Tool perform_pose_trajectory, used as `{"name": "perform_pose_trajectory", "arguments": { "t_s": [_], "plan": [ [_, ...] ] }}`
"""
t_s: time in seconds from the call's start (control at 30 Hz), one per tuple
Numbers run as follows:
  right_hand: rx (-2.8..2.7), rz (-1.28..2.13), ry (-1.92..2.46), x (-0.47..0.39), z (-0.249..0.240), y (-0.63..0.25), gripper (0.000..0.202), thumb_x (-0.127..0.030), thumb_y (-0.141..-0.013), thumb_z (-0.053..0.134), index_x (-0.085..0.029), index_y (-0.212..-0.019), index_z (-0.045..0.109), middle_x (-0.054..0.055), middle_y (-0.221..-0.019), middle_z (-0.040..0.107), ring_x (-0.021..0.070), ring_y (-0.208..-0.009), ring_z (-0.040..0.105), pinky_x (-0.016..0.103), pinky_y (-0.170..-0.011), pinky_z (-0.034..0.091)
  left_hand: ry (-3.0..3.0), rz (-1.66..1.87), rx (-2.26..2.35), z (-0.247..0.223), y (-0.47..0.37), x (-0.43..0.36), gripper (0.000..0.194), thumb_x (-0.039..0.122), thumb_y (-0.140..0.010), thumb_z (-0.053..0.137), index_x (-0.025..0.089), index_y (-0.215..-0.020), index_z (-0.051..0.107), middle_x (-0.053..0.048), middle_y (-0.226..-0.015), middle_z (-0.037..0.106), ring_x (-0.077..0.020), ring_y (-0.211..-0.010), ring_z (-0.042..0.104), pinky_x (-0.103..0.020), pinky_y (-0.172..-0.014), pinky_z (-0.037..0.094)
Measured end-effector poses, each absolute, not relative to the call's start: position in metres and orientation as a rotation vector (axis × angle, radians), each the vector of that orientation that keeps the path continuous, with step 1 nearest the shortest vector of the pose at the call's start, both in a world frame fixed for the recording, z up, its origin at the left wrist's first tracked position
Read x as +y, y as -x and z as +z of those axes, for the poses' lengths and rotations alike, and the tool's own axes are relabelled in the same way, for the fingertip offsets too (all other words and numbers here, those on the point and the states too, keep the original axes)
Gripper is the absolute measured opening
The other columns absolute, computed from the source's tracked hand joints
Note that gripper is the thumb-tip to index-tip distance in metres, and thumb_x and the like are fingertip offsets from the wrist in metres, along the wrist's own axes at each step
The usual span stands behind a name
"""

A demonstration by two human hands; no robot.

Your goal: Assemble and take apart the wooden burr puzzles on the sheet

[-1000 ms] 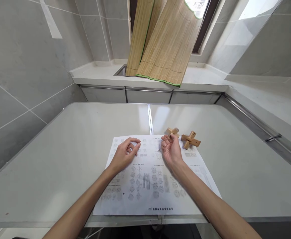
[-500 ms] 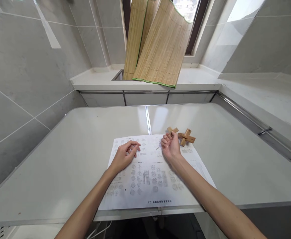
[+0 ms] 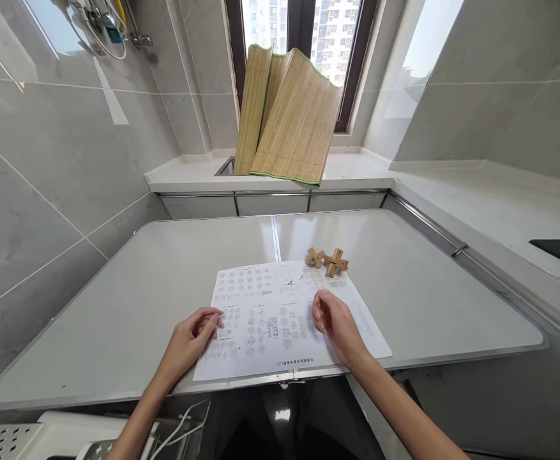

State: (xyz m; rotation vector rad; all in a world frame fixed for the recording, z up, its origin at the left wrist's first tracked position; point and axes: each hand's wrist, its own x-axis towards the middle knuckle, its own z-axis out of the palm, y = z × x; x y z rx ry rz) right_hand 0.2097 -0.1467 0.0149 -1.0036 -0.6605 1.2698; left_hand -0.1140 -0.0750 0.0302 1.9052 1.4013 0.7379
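Observation:
A printed sheet of paper (image 3: pixel 260 326) covered with small diagrams lies on the table. At its left edge rests my left hand (image 3: pixel 191 342), fingers bent and thumb drawn in toward them, with nothing visible in it. My right hand (image 3: pixel 340 326) is over the right part of the sheet, its fingers curled in loosely and no object showing. Beyond that hand, two wooden interlocking-piece puzzles sit side by side at the sheet's far right corner: a smaller one (image 3: pixel 315 257) on the left and a larger cross-shaped one (image 3: pixel 336 262). Neither hand touches them.
The pale table (image 3: pixel 117 319) has a seam down its middle. Behind it, a folded bamboo mat (image 3: pixel 294 121) leans by the window on a white ledge (image 3: pixel 179 185). A metal rail (image 3: pixel 423 217) runs along the right. White cables (image 3: pixel 179 431) hang below the front edge.
Both hands have drawn back toward me, the left also outward to the sheet's edge. My right hand has turned over and left the puzzles' side. The camera view has tilted up.

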Motion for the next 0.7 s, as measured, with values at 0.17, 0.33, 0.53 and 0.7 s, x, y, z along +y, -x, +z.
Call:
{"name": "perform_pose_trajectory", "arguments": {
  "t_s": [0.17, 0.33, 0.53, 0.7],
  "plan": [
    [-1.08, 0.935, 1.291, -0.185, -0.003, -0.247, 0.045, -0.061, -0.097, 0.061, -0.022, -0.076, 0.059, -0.003, -0.061, 0.054, 0.013, -0.052, 0.047, 0.028, -0.056, 0.04, -1.864, 0.737, 1.377, 0.025, 0.113, -0.086, 0.048, 0.064, -0.092, 0.059, 0.02, -0.106, 0.073, -0.007, -0.085, 0.077, -0.0205, -0.072, 0.068, -0.031, -0.072, 0.054],
    [-1.193, 0.778, 1.396, -0.191, -0.02, -0.269, 0.049, -0.066, -0.096, 0.058, -0.023, -0.073, 0.06, -0.002, -0.06, 0.058, 0.0154, -0.051, 0.051, 0.031, -0.06, 0.043, -1.819, 0.814, 1.352, 0.02, 0.116, -0.083, 0.05, 0.065, -0.091, 0.061, 0.019, -0.108, 0.072, -0.008, -0.09, 0.077, -0.0198, -0.073, 0.068, -0.031, -0.075, 0.055],
    [-1.213, 0.74, 1.416, -0.193, -0.028, -0.269, 0.05, -0.069, -0.095, 0.057, -0.022, -0.078, 0.064, -0.002, -0.06, 0.059, 0.0157, -0.048, 0.052, 0.03, -0.059, 0.043, -1.765, 0.897, 1.334, 0.022, 0.113, -0.087, 0.057, 0.07, -0.084, 0.064, 0.017, -0.103, 0.073, -0.008, -0.086, 0.076, -0.0197, -0.067, 0.066, -0.031, -0.067, 0.054],
    [-1.194, 0.708, 1.437, -0.192, -0.029, -0.269, 0.053, -0.072, -0.093, 0.059, -0.022, -0.077, 0.066, -0.001, -0.059, 0.061, 0.0162, -0.048, 0.054, 0.03, -0.059, 0.044, -1.813, 0.909, 1.42, 0.021, 0.116, -0.088, 0.055, 0.069, -0.085, 0.063, 0.019, -0.103, 0.075, -0.007, -0.082, 0.076, -0.0233, -0.081, 0.07, -0.03, -0.074, 0.053]
  ]
}}
